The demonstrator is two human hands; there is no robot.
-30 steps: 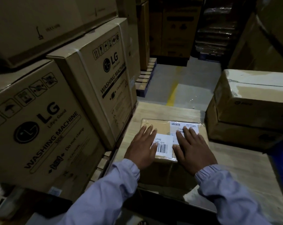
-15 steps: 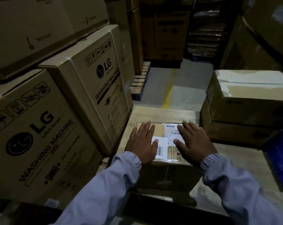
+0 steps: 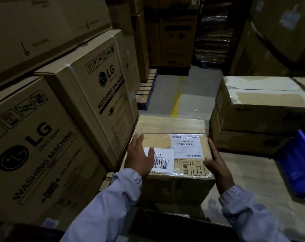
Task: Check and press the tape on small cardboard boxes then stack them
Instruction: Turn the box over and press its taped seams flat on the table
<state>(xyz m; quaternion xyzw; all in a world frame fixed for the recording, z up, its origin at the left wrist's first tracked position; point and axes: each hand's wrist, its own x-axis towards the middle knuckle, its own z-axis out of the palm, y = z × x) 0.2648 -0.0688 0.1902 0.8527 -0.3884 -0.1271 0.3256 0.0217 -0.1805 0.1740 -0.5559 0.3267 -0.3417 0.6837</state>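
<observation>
The small box sits at the lower centre of the frame on a larger wrapped carton. The left hand lies flat on its top left, fingers straight, thumb on the barcode label. The right hand rests along the right edge, fingers seemingly straight in the dim light.

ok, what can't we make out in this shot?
Head view only:
- Tape on the box: partly under the left hand and barcode label; dim.
- Shipping label text: too small.
- Blue thing: blurred, cut off by the right edge.
- Right hand contact with box side: hidden behind the hand.
</observation>
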